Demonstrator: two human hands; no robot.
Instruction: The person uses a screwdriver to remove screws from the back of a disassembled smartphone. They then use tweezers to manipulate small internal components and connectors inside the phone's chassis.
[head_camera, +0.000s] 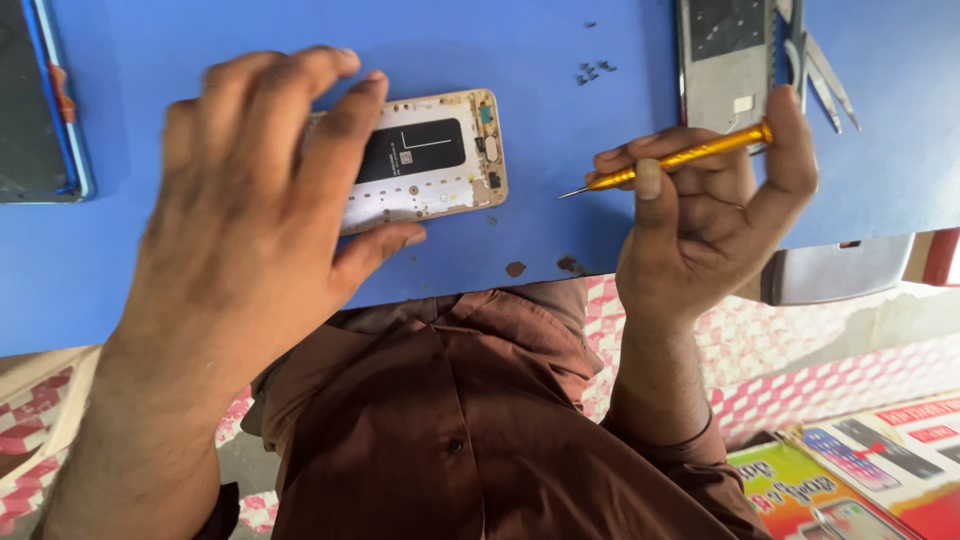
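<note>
My left hand (255, 190) lies over an opened gold-edged phone (430, 155) on the blue table (540, 40), thumb against its near edge and fingers over its left part. The phone's inner side shows a white plate and a black rectangle. My right hand (705, 215) holds a gold-coloured screwdriver (665, 160), its thin tip pointing left toward the phone, a short way from it.
Several tiny dark screws (592, 72) lie on the table beyond the phone. A grey phone back panel (725, 60) and metal tweezers (825, 80) sit at the far right. A blue-edged device (40, 110) rests at the left. Colourful boxes (850, 475) lie lower right.
</note>
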